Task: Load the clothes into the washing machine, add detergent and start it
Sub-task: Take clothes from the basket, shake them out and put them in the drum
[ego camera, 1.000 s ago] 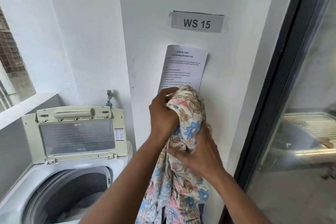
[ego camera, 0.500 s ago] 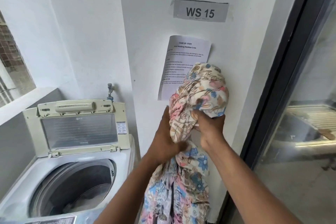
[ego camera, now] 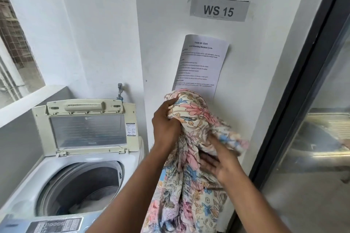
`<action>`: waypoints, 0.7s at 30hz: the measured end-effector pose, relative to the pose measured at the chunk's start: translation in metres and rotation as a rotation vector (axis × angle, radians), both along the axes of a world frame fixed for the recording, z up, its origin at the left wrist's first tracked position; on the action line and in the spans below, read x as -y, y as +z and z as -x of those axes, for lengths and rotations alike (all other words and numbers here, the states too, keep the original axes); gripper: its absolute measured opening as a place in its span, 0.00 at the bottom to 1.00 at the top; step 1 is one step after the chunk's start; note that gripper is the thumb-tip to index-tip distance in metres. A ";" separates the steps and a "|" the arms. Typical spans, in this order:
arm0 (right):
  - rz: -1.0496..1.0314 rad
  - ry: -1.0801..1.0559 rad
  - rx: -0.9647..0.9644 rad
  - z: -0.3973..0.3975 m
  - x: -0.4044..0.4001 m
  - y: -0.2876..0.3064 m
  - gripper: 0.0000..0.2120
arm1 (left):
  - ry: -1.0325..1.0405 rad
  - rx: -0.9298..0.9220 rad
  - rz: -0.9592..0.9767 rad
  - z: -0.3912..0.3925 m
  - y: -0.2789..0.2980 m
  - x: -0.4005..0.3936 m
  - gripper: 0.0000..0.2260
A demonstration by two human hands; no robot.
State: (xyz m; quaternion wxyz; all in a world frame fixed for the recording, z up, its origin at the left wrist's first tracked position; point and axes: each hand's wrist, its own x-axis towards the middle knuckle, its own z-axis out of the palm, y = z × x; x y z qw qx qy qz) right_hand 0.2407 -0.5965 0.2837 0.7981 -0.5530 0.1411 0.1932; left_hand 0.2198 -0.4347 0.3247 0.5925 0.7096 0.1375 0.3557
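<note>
While bunched up high — floral cloth (ego camera: 191,119) in left hand's (ego camera: 165,126) grasp, right hand (ego camera: 220,164) slack beneath.

White wall (ego camera: 94,24) (daylit), window (ego camera: 13,47) left, glass door (ego camera: 322,138) right.

The floral cloth (ego camera: 191,138) is thin, soft and matt. The washing machine (ego camera: 62,168) is smooth glossy plastic with a clear lid (ego camera: 88,130); the wall sheet (ego camera: 200,62) is matt paper

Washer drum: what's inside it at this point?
The lid is up, so the drum is open to view. Some pale laundry lies at the bottom. The near rim and the left arm cover the rest; the floral cloth is outside it.
</note>
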 end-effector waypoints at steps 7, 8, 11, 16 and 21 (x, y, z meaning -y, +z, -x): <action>0.855 0.162 0.940 -0.004 0.008 -0.016 0.66 | -0.042 0.015 -0.046 -0.002 0.017 0.011 0.20; 0.888 0.222 0.979 -0.003 0.004 -0.014 0.66 | -0.061 0.014 -0.075 -0.002 0.020 0.016 0.21; 0.859 0.132 0.934 -0.002 -0.011 -0.009 0.47 | -0.143 0.035 -0.145 0.000 0.026 0.035 0.24; 0.480 -0.232 0.693 -0.005 -0.021 -0.013 0.31 | -0.320 0.064 -0.229 0.005 0.021 0.037 0.30; 0.112 -0.419 0.447 -0.017 -0.030 -0.004 0.19 | -0.269 -0.006 -0.284 0.014 -0.031 0.020 0.36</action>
